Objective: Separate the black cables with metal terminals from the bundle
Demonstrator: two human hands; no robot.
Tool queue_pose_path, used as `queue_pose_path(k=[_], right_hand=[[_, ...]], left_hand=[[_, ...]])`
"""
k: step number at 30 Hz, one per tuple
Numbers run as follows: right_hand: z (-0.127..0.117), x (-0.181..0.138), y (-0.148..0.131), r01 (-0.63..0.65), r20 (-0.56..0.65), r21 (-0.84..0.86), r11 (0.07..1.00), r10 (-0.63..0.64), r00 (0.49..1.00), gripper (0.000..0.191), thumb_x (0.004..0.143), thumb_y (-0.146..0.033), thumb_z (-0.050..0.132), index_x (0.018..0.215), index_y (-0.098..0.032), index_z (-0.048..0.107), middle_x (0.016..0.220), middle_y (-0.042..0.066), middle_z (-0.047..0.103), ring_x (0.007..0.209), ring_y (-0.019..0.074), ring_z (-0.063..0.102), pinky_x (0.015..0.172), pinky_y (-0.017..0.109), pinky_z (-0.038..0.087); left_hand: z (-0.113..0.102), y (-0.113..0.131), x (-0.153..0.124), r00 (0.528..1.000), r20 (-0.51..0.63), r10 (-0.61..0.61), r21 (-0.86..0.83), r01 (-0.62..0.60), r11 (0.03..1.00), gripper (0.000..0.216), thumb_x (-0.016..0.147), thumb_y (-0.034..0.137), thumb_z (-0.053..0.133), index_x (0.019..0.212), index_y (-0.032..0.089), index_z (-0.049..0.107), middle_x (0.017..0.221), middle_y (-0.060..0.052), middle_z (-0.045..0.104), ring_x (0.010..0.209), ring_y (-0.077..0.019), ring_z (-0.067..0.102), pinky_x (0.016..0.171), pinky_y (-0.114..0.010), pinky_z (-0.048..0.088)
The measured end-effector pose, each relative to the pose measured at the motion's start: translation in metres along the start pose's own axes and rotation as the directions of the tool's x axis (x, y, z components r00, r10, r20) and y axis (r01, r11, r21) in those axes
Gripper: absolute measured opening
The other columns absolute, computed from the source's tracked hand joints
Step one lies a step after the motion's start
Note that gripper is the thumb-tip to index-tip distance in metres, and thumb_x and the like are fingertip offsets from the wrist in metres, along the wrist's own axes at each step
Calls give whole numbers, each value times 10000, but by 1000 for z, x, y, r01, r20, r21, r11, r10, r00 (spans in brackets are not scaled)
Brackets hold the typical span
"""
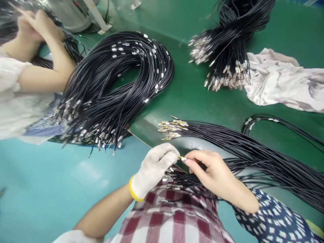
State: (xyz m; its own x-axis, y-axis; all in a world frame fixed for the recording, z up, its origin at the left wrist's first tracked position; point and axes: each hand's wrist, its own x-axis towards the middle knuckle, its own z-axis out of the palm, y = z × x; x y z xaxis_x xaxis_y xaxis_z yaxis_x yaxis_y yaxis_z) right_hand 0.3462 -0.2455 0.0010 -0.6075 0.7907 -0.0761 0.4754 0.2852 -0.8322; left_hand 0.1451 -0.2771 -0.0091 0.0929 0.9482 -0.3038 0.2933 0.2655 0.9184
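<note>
Head view shows first a green table (182, 98), wide enough that several groups of cables can lie on it separately. A big looped bundle (155, 82) of black cables is bent round, perhaps because its full length would not fit, and its ends hang over the edge near a co-worker's arm (43, 79). One long bundle (227, 135) lies stretched, its yellow-marked tips gathered at one side, which I think keeps them easy to reach. Smaller is the group of cables (174, 179) nearest to the body, with tips over the checked garment (162, 222). The gloved left hand (157, 165) and the bare right hand (215, 172) both have fingers pinched on one cable end (182, 158), which is between them; being so thin, it probably needs support from both sides.
</note>
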Motion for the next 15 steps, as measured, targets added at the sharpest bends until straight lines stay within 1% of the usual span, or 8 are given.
queue_pose_path(k=[2, 4, 7, 9, 11, 12, 13, 15], right_hand=[[1, 1, 0, -80, 41, 88, 993, 77, 996, 268, 1010, -311, 486, 801, -210, 620, 643, -33, 626, 572, 115, 553, 578, 249, 390], [1, 0, 2, -140, 77, 136, 981, 131, 988, 280, 1006, -333, 489, 781, -211, 605, 608, -44, 602, 545, 107, 536, 544, 242, 370], [4, -3, 4, -187, 106, 187, 965, 169, 980, 296, 996, -348, 504, 748, -209, 581, 580, -53, 589, 525, 99, 524, 529, 229, 369], [7, -4, 5, -203, 113, 219, 954, 182, 977, 291, 990, -349, 513, 744, -207, 574, 569, -55, 587, 515, 95, 517, 523, 221, 373], [10, -5, 5, -214, 115, 237, 948, 192, 975, 282, 986, -343, 519, 747, -204, 576, 561, -54, 587, 505, 94, 504, 513, 218, 367], [11, -6, 5, -220, 118, 242, 945, 196, 974, 280, 983, -338, 522, 745, -202, 577, 556, -53, 584, 500, 93, 495, 508, 218, 362], [12, -7, 6, -227, 125, 250, 941, 201, 972, 281, 981, -333, 525, 739, -200, 577, 551, -52, 581, 497, 93, 486, 506, 218, 357], [13, -8, 6, -250, 149, 279, 927, 216, 965, 282, 978, -328, 529, 733, -197, 577, 543, -50, 574, 493, 92, 475, 505, 216, 355]], left_hand=[[-4, -6, -2, 999, -29, 38, -43, -40, 998, 188, 929, 184, 494, 1034, 231, 643, 866, 37, 629, 750, -98, 570, 704, -214, 455], [-6, -11, -1, 984, 0, 177, 4, -177, 984, 252, 924, 192, 542, 1157, 237, 627, 953, 10, 658, 820, -117, 598, 755, -233, 472], [-7, -15, 3, 901, 113, 419, 229, -434, 871, 155, 932, 206, 578, 1046, 209, 683, 907, -6, 698, 802, -129, 596, 793, -258, 455], [-7, -15, 6, 867, 170, 469, 341, -498, 797, 157, 959, 226, 542, 977, 189, 694, 852, -10, 714, 742, -131, 578, 777, -276, 441], [-8, -15, 8, 893, 219, 394, 373, -450, 812, 191, 962, 262, 526, 926, 175, 692, 839, -19, 719, 720, -138, 574, 758, -291, 438], [-9, -15, 7, 918, 254, 305, 352, -382, 855, 207, 955, 282, 527, 881, 174, 687, 806, -16, 712, 695, -136, 572, 726, -285, 439], [-10, -15, 7, 938, 293, 187, 304, -277, 912, 221, 948, 296, 526, 841, 175, 677, 754, -5, 695, 660, -129, 568, 679, -271, 439], [-12, -14, 4, 932, 359, -45, 147, -9, 989, 235, 939, 307, 507, 804, 180, 652, 654, 22, 641, 587, -110, 553, 579, -234, 425]])
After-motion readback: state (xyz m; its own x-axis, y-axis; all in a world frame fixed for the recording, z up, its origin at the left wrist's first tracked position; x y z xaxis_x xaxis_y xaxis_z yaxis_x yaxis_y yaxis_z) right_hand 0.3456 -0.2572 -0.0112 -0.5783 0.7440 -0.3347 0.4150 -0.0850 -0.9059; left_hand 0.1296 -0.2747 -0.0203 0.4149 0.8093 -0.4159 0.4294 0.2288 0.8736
